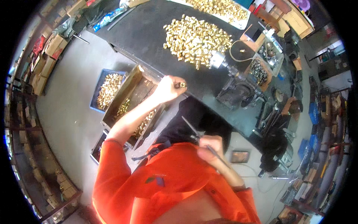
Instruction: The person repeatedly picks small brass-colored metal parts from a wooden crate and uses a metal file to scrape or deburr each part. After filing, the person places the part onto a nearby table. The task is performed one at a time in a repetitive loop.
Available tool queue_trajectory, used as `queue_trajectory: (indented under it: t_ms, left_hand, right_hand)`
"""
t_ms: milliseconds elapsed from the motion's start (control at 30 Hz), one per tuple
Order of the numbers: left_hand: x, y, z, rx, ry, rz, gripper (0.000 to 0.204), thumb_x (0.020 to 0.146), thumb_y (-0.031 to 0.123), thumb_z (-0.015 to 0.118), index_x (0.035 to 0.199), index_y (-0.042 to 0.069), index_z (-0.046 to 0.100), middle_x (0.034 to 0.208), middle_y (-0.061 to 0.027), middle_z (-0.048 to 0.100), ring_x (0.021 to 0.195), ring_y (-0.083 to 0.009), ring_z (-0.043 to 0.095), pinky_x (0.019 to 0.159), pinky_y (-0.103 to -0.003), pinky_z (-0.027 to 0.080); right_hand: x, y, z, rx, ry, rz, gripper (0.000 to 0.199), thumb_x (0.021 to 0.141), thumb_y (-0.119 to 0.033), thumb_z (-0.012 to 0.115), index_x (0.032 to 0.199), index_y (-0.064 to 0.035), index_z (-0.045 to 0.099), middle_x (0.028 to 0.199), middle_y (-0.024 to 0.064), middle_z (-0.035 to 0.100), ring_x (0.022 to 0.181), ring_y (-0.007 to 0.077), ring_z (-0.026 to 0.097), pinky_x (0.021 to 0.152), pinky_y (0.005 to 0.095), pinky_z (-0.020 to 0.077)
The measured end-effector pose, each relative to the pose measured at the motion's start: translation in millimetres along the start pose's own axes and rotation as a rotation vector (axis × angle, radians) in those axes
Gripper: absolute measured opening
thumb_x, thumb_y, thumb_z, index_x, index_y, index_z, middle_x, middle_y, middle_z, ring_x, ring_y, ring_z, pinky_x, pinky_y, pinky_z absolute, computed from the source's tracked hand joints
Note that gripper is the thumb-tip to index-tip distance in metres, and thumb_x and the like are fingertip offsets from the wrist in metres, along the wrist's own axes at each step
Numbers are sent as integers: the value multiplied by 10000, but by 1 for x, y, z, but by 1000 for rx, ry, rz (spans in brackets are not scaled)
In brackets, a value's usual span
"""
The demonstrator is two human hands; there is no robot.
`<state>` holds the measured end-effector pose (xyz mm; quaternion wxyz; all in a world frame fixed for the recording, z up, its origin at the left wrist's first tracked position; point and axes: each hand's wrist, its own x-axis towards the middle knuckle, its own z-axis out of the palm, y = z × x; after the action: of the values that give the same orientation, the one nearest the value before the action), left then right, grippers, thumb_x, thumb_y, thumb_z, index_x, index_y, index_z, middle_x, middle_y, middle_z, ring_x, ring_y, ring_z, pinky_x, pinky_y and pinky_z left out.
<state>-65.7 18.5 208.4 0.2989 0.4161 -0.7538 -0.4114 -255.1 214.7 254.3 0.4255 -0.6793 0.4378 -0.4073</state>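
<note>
My left hand [169, 89] is closed over the front edge of the dark workbench, with a small brass fitting [182, 85] between its fingers. Lower down, in front of my body, my right hand [212, 147] grips a slim grey metal tool [191, 125]. Its thin, pointed end sticks up toward the bench, and a short cross part shows near the fingers; its exact kind I cannot make out. Beyond my left hand lies a big heap of brass fittings [197, 40] on the bench top. A lathe-like machine with a silvery chuck [217, 59] stands right of the heap.
Under my left forearm is an open wooden drawer [128, 87] with brass pieces. A blue tray [95, 95] of fittings stands on the floor beside it. A white tray [241, 24] of fittings is at the back. Wrenches [265, 114] lie at the right; shelves [48, 149] line the left.
</note>
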Motion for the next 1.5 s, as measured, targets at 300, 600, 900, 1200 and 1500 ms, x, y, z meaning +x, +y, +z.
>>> queue_trajectory:
  t_ms: [300, 600, 900, 1200, 1500]
  left_hand:
    - [172, 8, -25, -280, 133, 56, 469, 814, 86, 618, 1253, -25, 495, 838, -122, 665, 551, -121, 612, 544, -256, 486]
    - [28, -29, -60, 210, 107, 118, 261, 802, 139, 621, 1014, -9, 652, 739, -90, 660, 626, -141, 624, 601, -296, 505]
    - [-117, -174, -6, 469, -205, -354, 366, 690, 78, 601, 1051, 91, 658, 894, -175, 668, 868, -308, 653, 748, -399, 528]
    - [-81, -197, 23, 646, -452, -405, 229, 752, 247, 565, 889, 123, 701, 908, -142, 682, 899, -322, 653, 741, -442, 530]
    - [-104, -202, 3, 425, -483, -301, 251, 710, 276, 681, 934, 161, 688, 884, -60, 693, 873, -256, 657, 734, -363, 519]
  right_hand:
    - [3, 1, 0, -46, 95, 18, 221, 598, 17, 534, 555, -25, 321, 508, 77, 308, 438, 169, 321, 434, 312, 231]
    - [-22, 19, 4, -18, 119, 230, 214, 592, 2, 509, 549, -28, 301, 515, 38, 256, 474, 115, 242, 437, 285, 193]
    - [-12, 32, 6, -59, 15, 309, 156, 576, 21, 501, 545, -29, 357, 504, 22, 293, 480, 89, 285, 442, 262, 214]
    - [-14, 35, 9, -89, -7, 262, 126, 629, 51, 511, 559, -30, 445, 537, -5, 417, 515, 85, 406, 465, 246, 295]
    - [-19, 35, 13, -93, 53, 325, 177, 576, 45, 488, 547, -33, 332, 514, 6, 263, 496, 78, 266, 446, 265, 194]
